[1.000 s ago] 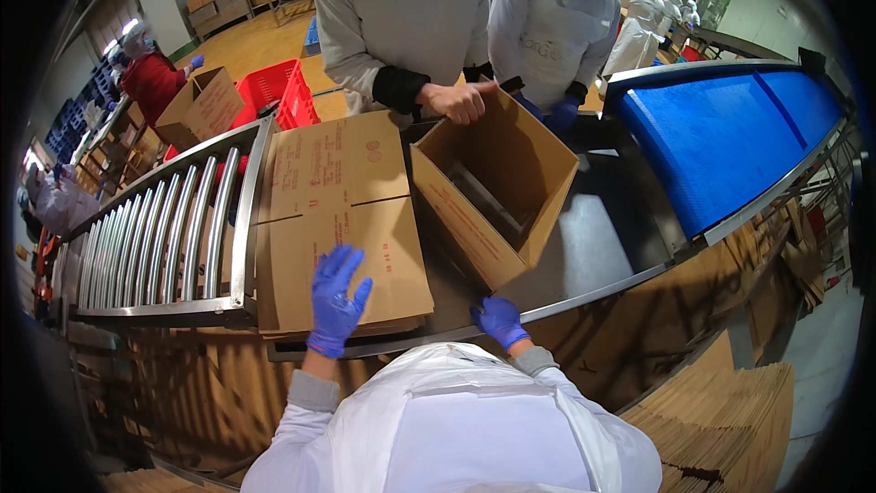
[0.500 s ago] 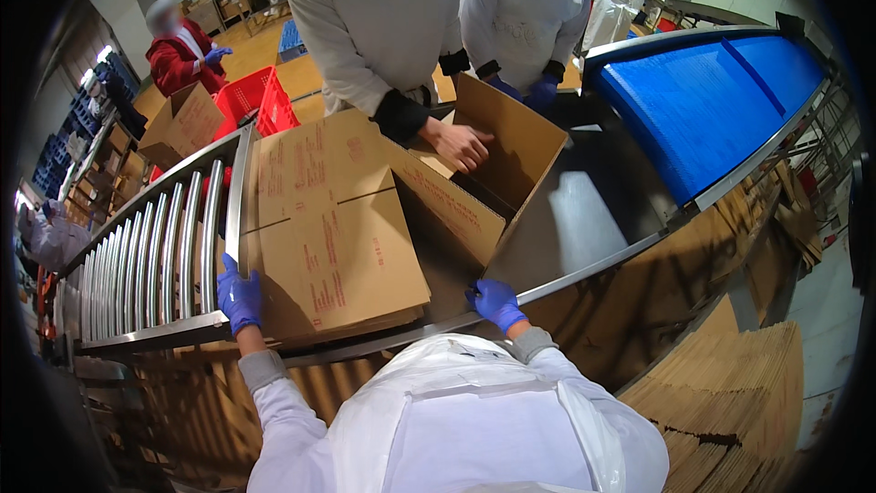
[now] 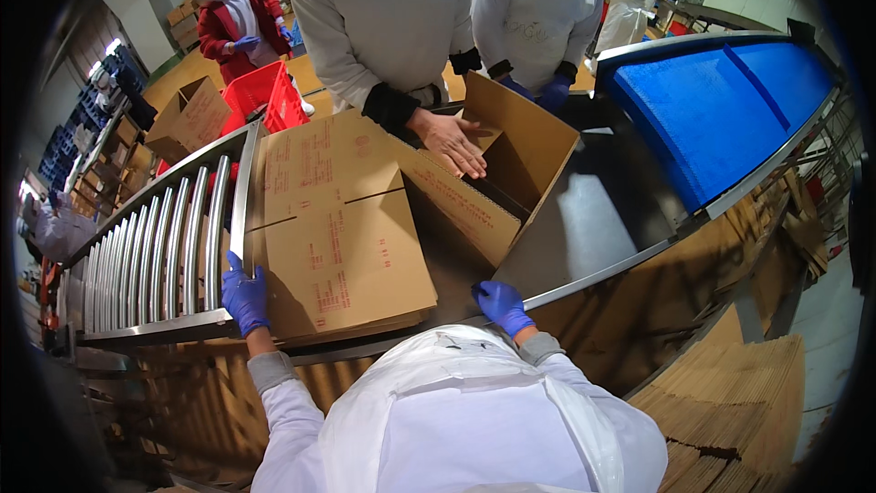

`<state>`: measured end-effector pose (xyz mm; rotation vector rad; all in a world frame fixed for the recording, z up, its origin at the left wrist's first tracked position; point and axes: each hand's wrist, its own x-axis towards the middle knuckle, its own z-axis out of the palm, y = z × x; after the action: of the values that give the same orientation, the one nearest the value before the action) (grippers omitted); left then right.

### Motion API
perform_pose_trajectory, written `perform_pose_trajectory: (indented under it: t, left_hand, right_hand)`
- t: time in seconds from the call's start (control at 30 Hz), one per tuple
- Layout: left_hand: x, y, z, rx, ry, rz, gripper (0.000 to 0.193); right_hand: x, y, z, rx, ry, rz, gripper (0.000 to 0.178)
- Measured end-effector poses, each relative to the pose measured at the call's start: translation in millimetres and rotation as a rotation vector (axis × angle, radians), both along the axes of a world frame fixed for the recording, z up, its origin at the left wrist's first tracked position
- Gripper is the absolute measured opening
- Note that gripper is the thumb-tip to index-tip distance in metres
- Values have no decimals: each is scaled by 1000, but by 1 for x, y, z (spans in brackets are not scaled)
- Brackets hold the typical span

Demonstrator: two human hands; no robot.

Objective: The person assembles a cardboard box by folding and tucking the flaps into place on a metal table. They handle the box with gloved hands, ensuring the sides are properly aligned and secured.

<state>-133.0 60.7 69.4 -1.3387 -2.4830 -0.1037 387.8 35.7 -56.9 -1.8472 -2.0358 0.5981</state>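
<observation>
A fisheye view is taken from the wearer's head, directed downward and forward across the near edge of the metal worktop (image 3: 598, 228). The worktop is shown at close range, the room (image 3: 757, 5) beyond its far edge distantly.

The person has one left hand (image 3: 245, 299) and one right hand (image 3: 504, 307), with one cardboard stack (image 3: 351, 256) between them, one open box (image 3: 461, 205) ahead of the right, one blue belt (image 3: 721, 114) beyond.
</observation>
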Motion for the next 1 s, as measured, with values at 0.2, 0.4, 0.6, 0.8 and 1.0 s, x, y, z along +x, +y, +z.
perform_pose_trajectory:
  t: [0.2, 0.4, 0.6, 0.8, 1.0]
  left_hand:
    - [8, -3, 14, 15, -133, 25, 80]
    - [-5, -1, -5, 14, -1, -37, 85]
    - [0, -1, -3, -17, 30, -25, 91]
    - [6, 2, 2, -92, 90, 34, 92]
    - [4, 1, -2, -54, 86, 23, 91]
  right_hand:
    - [44, 25, 66, 624, 1086, -574, 21]
    - [76, 106, 130, 675, 513, -252, 18]
    - [54, 151, 151, 463, 296, -10, 22]
    - [36, 168, 172, 613, 95, 31, 26]
    - [8, 187, 192, 954, -276, 140, 34]
